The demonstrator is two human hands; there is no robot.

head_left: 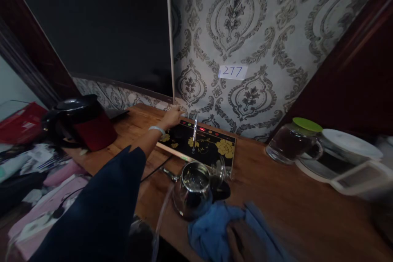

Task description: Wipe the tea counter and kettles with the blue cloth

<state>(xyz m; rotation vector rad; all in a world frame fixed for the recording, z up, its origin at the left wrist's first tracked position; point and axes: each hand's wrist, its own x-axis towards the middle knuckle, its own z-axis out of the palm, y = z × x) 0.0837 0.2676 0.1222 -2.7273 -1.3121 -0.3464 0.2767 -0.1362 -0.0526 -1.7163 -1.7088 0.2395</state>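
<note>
My left hand (172, 117) reaches to the back left edge of a black electric tea stove (178, 135) with gold flowers. Its fingers are partly curled, one stretched out above the row of coloured buttons, with nothing held; whether it touches is unclear. At the lower right, my right hand (244, 239), dark and blurred, grips a bunched blue cloth (211, 229). The cloth lies against a shiny steel kettle (190, 200), which has no lid on and stands in front of the stove. A thin metal spout (195, 131) rises from the stove, and red digits glow behind it.
A glass lid (218, 170) is beside the kettle. At left stands a black and red electric kettle (89, 123); at right, a glass jug (285, 141) with a green lid and a white-lidded container (350, 147). A clear hose (162, 217) hangs at the table (276, 204).
</note>
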